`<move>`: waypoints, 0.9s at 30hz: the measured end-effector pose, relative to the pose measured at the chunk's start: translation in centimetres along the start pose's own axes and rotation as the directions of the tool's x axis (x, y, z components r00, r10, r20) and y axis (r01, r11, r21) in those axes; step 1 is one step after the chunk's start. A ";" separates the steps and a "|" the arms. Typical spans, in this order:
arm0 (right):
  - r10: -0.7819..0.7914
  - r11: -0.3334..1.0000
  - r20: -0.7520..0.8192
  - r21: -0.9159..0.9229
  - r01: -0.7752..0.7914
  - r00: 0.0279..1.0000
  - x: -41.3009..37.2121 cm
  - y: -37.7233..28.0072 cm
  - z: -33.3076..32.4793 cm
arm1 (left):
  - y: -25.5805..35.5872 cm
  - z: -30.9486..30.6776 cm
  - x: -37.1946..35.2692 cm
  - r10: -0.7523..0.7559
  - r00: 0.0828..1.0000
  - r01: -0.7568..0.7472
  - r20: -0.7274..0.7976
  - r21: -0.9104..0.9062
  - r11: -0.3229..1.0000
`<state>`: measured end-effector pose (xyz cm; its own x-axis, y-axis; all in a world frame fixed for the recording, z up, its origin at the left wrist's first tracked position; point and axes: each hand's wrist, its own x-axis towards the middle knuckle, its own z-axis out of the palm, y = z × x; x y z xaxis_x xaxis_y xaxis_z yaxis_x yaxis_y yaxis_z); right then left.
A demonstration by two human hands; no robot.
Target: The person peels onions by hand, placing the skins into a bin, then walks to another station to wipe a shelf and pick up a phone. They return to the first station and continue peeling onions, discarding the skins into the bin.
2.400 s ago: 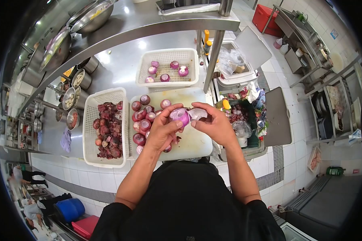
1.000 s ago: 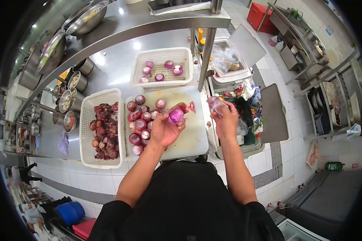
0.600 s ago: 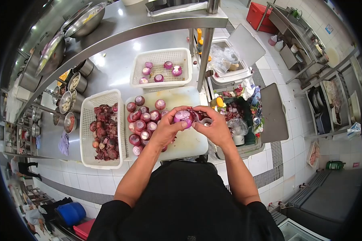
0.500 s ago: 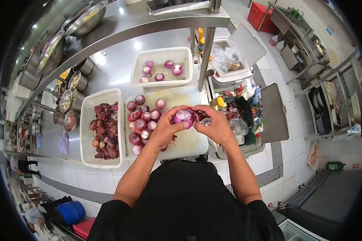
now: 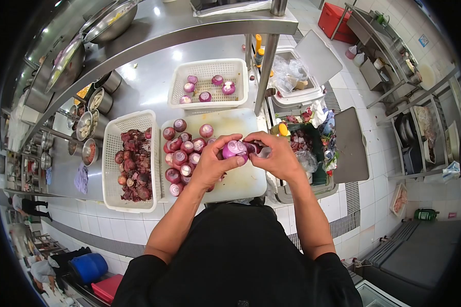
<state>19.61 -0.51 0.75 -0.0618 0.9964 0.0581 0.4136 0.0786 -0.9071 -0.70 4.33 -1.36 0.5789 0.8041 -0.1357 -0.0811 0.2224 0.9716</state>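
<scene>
A red onion with its end cut off is gripped in my left hand, over the white cutting board. At the onion's right side, my right hand has its thumb and fingers closed on a dark purple piece of onion skin. Several trimmed red onions lie heaped on the board's left half, some partly behind my left hand.
Left of the board stands a white basket of dark onions and loose skins. Behind it, another white basket holds several peeled onions. A bin with scraps stands at right, below a steel shelf post. People are far left.
Both hands stay around the onion at nearly the same spot. The dark skin under my right fingers has shifted slightly, and the whole view has moved a little.
</scene>
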 end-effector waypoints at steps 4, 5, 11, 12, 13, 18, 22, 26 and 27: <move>0.006 0.997 -0.114 0.071 0.003 0.994 0.3 2.2 1.1 | -0.9 -0.1 0.3 -0.052 0.997 0.063 0.065 -0.194 0.979; 0.006 0.997 -0.113 0.071 0.003 0.994 0.3 2.4 1.2 | -1.7 -0.3 0.6 -0.046 0.992 0.090 0.117 -0.409 0.908; 0.252 0.765 -0.341 0.643 0.029 0.905 0.2 4.9 0.2 | -2.7 -1.2 1.0 -0.032 0.971 0.200 0.235 -0.739 0.643; 0.283 0.776 -0.398 0.629 0.035 0.873 0.2 4.9 -0.4 | -2.7 -1.2 1.0 -0.033 0.972 0.199 0.233 -0.739 0.643; 0.344 0.804 -0.401 0.593 -0.046 0.849 -0.2 4.8 -1.1 | -2.6 -1.3 1.0 -0.031 0.972 0.200 0.232 -0.753 0.627; 0.140 0.917 -0.255 0.397 -0.028 0.957 -1.7 3.2 -0.5 | -2.5 -0.4 1.0 -0.044 0.986 0.148 0.161 -0.721 0.677; 0.190 0.970 -0.083 0.172 -0.174 0.978 -2.0 0.2 -0.6 | -1.7 0.7 0.9 -0.001 0.996 -0.029 -0.089 -0.331 0.943; 0.070 0.989 -0.077 -0.124 -0.079 0.995 -1.7 -1.0 -0.4 | -1.2 1.2 0.7 0.127 0.986 -0.138 -0.112 -0.096 0.986; 0.070 0.989 -0.077 -0.124 -0.080 0.995 -1.6 -0.8 -0.2 | -1.1 1.3 0.7 0.126 0.986 -0.137 -0.112 -0.096 0.986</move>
<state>19.60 -2.18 1.43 0.0379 0.9989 0.0261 0.5269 0.0023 -0.8499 0.83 3.89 -2.24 0.4694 0.8824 -0.0326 -0.2376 0.1618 0.9578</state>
